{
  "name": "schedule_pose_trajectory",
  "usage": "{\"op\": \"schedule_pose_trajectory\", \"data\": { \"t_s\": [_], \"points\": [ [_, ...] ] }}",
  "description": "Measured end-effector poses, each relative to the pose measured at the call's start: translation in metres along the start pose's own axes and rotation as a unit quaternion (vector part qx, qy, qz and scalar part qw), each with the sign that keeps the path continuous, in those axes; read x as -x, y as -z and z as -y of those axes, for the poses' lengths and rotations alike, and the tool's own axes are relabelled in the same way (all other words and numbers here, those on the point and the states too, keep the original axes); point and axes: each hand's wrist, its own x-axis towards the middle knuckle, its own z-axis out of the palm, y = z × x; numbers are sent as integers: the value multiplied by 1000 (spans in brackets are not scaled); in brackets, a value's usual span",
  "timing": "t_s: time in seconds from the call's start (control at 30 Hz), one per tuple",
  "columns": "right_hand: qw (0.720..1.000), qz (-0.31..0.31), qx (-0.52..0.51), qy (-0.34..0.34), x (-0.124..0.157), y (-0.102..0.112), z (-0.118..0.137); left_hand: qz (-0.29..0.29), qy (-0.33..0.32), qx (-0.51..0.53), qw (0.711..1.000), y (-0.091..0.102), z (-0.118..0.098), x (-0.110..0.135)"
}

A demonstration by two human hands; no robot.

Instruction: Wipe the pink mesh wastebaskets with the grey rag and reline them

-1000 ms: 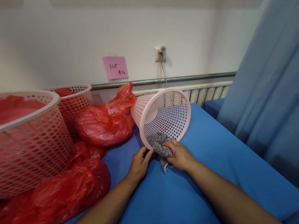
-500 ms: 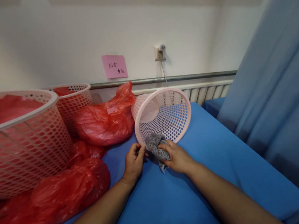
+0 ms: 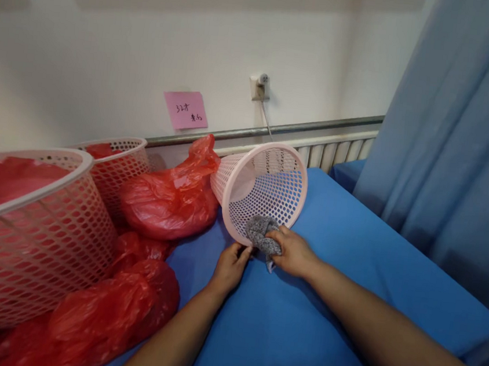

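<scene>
A pink plastic basket (image 3: 233, 176) with holes in its wall lies on its side on the blue bed surface (image 3: 280, 338), its mouth facing me. My left hand (image 3: 231, 266) is closed on the basket's lower rim, thumb on top; the other fingertips are partly hidden beneath. In my right hand (image 3: 296, 252) is a bunched grey speckled cloth (image 3: 261, 229), pressed against the inside of the rim just right of my left hand. A loose corner of the cloth hangs below the rim.
On the left stand a large pink basket (image 3: 85, 236) lined with red plastic and another pink basket (image 3: 135, 163) behind it. Red plastic bags (image 3: 168, 201) lie beside them. A blue curtain (image 3: 456, 123) hangs on the right; a radiator (image 3: 330, 157) runs along the wall.
Both hands have shifted a little to the right along the lower rim, the cloth moving with my right hand. The basket has turned slightly and stays on its side.
</scene>
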Motion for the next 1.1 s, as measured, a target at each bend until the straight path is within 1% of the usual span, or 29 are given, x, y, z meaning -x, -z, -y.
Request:
{"op": "schedule_pose_trajectory", "data": {
  "t_s": [0.1, 0.13, 0.2, 0.27, 0.3, 0.37, 0.4, 0.43, 0.47, 0.5, 0.57, 0.63, 0.67, 0.7, 0.73, 0.77, 0.83, 0.9, 0.93, 1.0, 1.1],
  "points": [
    [997, -5, -66, 40, 1, -6, 5, -16, -22, -11, 1000, 3, -3, 1],
    [996, -2, -70, 48, 1, -6, 5, -24, -29, -13, 999, 5, -5, 2],
    [998, 11, -38, 45, -1, -2, 2, -46, -40, -17, 998, 8, -8, 3],
    [999, 15, 34, -7, -3, 8, -6, -74, -46, -19, 996, 11, -11, 4],
    [996, 7, 74, -49, -5, 15, -11, -88, -47, -19, 995, 12, -12, 4],
    [981, -25, 139, -133, -7, 27, -21, -109, -49, -16, 993, 12, -13, 5],
    [974, -39, 157, -161, -7, 31, -23, -116, -50, -14, 992, 12, -13, 5],
    [971, -48, 163, -171, -7, 33, -24, -121, -52, -12, 991, 11, -14, 5],
    [973, -48, 155, -161, -6, 32, -23, -126, -54, -9, 991, 10, -15, 6],
    [982, -39, 133, -131, -4, 29, -19, -130, -57, -7, 990, 9, -16, 6],
    [998, -12, 53, -33, 1, 16, -6, -136, -62, -5, 989, 8, -19, 7],
    [997, 5, -34, 62, 5, 1, 9, -143, -65, -4, 988, 9, -21, 8],
    [994, 9, -61, 91, 6, -4, 14, -147, -66, -4, 987, 10, -21, 8],
    [992, 14, -69, 105, 6, -7, 17, -152, -67, -3, 986, 12, -21, 8],
    [993, 18, -57, 103, 5, -7, 16, -158, -67, -3, 985, 13, -21, 7],
    [996, 22, -28, 85, 3, -5, 14, -165, -67, -3, 984, 15, -21, 7],
    [998, 16, 54, 8, -3, 6, 2, -177, -65, -1, 982, 18, -20, 4],
    [990, -9, 120, -79, -7, 18, -12, -183, -62, 3, 981, 19, -20, 2],
    [985, -21, 137, -105, -9, 23, -17, -183, -60, 4, 981, 20, -19, 1],
    [982, -24, 147, -116, -9, 27, -22, -182, -57, 2, 982, 20, -18, 1],
    [985, -6, 140, -96, -6, 22, -19, -166, -53, -10, 985, 18, -15, 4]
  ]
}}
